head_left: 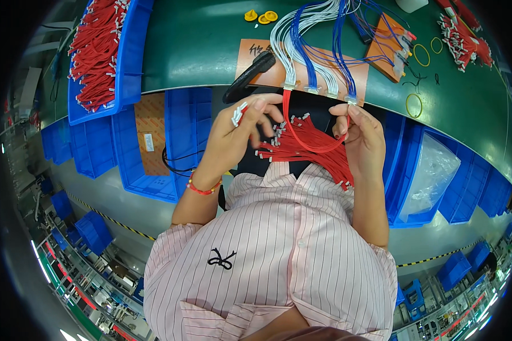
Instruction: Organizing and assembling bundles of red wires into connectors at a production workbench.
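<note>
My left hand (249, 120) has several small white connectors (237, 115) with a bit of red wire tucked in it. Its fingers curve beside the left end of a red cable (313, 148). That cable hangs in a loop from a white connector (288, 86) at the table edge. My right hand (363, 132) pinches the loop's other end, close by a connector (351, 101) on blue wires. White wires (284, 42) and blue wires (299, 54) run back over an orange board (250, 51). On my lap lies a pile of red cables (310, 149) with white ends.
A blue bin (132, 62) full of red cables stands at the left. A black strap-like object (249, 77) juts over the green table's (193, 51) edge. Yellow rings (421, 55), an orange block (385, 48) and a red cable bundle (466, 45) lie rightward. Blue crates (148, 184) stand below.
</note>
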`<state>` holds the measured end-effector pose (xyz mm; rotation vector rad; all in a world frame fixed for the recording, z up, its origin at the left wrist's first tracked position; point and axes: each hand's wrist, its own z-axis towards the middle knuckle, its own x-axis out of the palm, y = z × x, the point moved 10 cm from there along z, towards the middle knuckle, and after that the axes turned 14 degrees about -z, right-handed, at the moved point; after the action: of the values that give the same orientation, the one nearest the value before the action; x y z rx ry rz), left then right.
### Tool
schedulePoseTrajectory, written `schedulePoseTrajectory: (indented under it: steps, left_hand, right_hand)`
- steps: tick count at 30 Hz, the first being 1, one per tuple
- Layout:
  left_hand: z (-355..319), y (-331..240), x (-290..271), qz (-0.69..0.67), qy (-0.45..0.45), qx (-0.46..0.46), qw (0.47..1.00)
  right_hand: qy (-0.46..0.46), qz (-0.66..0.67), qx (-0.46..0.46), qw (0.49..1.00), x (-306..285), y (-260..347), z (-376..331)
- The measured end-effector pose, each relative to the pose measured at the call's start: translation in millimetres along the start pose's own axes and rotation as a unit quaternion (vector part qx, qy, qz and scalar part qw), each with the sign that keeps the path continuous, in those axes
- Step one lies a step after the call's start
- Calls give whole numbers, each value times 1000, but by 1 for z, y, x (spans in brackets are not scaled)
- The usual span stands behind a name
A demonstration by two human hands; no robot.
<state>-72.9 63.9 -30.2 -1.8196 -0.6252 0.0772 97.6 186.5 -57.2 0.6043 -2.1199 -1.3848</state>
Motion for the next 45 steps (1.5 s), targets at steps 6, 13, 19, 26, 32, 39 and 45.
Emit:
schedulePoseTrajectory:
  steps: [6,13,19,26,32,39,45]
  left_hand:
    - [-11,-26,-7,122,-12,55,991]
    - [17,7,16,20,17,73,997]
    - [33,31,38,-297,52,-23,953]
    - [23,34,52,-355,61,-98,928]
    - [-15,32,70,-330,167,-110,923]
    - [-28,45,55,-228,88,-117,963]
    - [-12,35,51,-170,60,-50,982]
  right_hand:
    - [16,109,15,994,4,-10,1]
    - [-1,-152,-49,987,-11,-9,-8]
    - [12,-488,-252,836,44,-11,-11]
    - [53,-419,-185,887,44,-29,3]
    - [48,-86,-20,995,15,-45,0]
    - [89,-5,51,995,26,-29,-8]
    - [189,86,101,973,60,-18,-18]
